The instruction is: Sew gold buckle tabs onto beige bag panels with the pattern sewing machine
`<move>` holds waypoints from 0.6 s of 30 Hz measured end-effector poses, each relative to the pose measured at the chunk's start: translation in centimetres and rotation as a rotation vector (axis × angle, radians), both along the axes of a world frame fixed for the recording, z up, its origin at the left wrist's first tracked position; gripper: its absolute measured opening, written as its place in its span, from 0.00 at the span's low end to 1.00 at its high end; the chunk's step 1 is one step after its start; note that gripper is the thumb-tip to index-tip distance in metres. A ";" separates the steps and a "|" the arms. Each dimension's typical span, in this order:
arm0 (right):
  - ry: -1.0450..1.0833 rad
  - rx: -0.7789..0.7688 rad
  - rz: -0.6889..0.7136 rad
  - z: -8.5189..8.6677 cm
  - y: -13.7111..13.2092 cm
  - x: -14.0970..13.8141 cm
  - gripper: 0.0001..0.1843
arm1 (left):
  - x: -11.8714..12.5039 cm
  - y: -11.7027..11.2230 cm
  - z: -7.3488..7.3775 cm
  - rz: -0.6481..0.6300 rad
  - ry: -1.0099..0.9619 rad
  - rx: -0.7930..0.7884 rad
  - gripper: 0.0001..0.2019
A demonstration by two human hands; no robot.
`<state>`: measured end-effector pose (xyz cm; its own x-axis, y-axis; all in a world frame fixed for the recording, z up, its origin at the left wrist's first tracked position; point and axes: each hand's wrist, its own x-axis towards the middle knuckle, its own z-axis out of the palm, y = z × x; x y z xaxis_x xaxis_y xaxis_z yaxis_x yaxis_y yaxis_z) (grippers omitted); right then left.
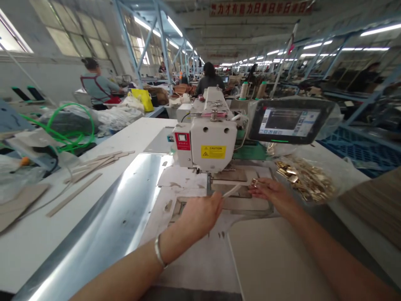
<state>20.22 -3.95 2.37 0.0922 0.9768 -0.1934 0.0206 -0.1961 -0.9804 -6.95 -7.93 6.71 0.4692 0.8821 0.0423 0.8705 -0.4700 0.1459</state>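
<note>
Left forearm (125, 269), bare, with a silver bracelet (159, 251) at the wrist. Right forearm (332, 251), bare, set over the right side of a beige panel (272, 259).

Left hand (202, 211): fingers curled, pinching one end of a pale strip (232, 191). Right hand (271, 192): thumb and fingertips pinching a small gold metal piece (255, 182); the fingers partly cover it, so I cannot fairly tell its shape.

Key relation, as I see it: the strip's long axis slants from the left hand up and to the right, its free end just beside the right fingertips and pointing roughly at the metal piece, apparently not touching it.

Beyond both hands: one sewing machine (213, 138), with a clamp frame (247, 204) under the hands. To the right: one screen (285, 121); below it, a clear bag of gold metal parts (313, 179). To the left: loose strips (74, 195) on a white table (103, 234).
</note>
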 end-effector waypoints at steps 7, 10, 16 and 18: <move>-0.264 0.155 0.166 -0.2 -0.4 -0.4 0.12 | 6.7 2.3 -0.6 -0.129 0.044 0.111 0.08; -0.526 0.292 0.175 -0.1 -0.7 -0.5 0.18 | 7.0 2.6 -0.8 -0.123 0.051 0.098 0.08; -0.865 0.429 0.248 0.7 -1.5 -0.8 0.29 | 7.3 3.4 -1.9 -0.085 -0.007 0.129 0.11; -0.877 0.418 0.259 0.4 -1.4 -0.6 0.28 | 7.6 3.8 -2.3 -0.079 -0.035 0.136 0.12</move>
